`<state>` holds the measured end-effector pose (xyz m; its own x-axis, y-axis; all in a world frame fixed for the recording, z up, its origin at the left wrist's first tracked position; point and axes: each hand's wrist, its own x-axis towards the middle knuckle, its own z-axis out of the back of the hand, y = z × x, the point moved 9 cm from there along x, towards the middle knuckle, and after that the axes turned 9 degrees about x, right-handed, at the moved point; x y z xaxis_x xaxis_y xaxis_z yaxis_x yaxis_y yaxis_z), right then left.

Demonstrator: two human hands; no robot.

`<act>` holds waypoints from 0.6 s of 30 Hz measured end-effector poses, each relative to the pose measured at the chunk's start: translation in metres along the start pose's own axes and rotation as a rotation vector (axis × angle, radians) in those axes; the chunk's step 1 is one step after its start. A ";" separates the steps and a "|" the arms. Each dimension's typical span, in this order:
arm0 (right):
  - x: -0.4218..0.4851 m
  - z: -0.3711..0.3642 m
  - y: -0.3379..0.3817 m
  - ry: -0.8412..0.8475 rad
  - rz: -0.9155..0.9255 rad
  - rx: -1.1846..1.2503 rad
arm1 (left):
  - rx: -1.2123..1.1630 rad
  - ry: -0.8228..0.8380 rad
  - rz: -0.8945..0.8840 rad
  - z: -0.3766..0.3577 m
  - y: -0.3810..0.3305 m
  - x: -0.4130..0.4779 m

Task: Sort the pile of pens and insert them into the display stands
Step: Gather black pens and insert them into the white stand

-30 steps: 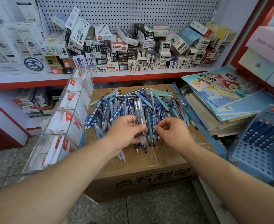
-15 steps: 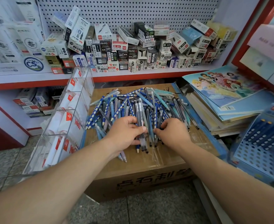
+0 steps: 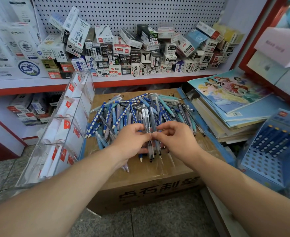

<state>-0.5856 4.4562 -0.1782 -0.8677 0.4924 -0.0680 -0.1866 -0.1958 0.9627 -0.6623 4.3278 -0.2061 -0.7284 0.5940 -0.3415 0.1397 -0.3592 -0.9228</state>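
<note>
A pile of blue, teal and clear pens (image 3: 137, 110) lies on top of a cardboard box (image 3: 151, 187). My left hand (image 3: 132, 142) grips a small bundle of clear pens (image 3: 147, 117) that stand out toward the shelf, tips pointing at me. My right hand (image 3: 176, 141) meets the left at the bundle and pinches the same clear pens with thumb and fingers. A blue perforated display stand (image 3: 267, 165) at the right holds a row of dark blue pens in its upper holes. A clear acrylic stand (image 3: 62, 127) with white and red card inserts leans at the left.
A shelf (image 3: 140, 79) with a red edge carries many small pen boxes in front of a pegboard. A stack of colouring books and notebooks (image 3: 229, 103) lies right of the box. Grey tiled floor (image 3: 140, 223) lies below.
Both hands have lifted slightly off the pile and drawn together around the clear pens; the right hand now pinches the bundle rather than resting on the pile.
</note>
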 end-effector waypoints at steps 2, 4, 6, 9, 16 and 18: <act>-0.004 -0.001 0.001 0.006 0.013 0.007 | 0.008 0.008 0.002 -0.003 0.000 0.001; -0.005 -0.002 0.001 0.003 0.025 0.011 | -0.009 0.008 0.009 -0.004 -0.001 0.001; -0.004 -0.001 -0.001 0.001 0.024 0.020 | -0.042 0.030 0.019 -0.006 0.000 -0.001; -0.002 -0.004 -0.004 0.030 0.010 -0.006 | -0.051 0.018 0.022 -0.004 0.001 -0.002; 0.009 0.003 -0.005 0.088 -0.002 -0.095 | -0.026 0.021 0.043 -0.003 0.003 0.001; 0.019 0.031 -0.006 -0.053 0.021 -0.264 | -0.035 0.018 0.050 -0.004 0.004 0.003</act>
<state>-0.5871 4.4932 -0.1773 -0.8488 0.5279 -0.0280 -0.2882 -0.4176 0.8617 -0.6609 4.3313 -0.2112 -0.7079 0.5890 -0.3899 0.1990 -0.3633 -0.9102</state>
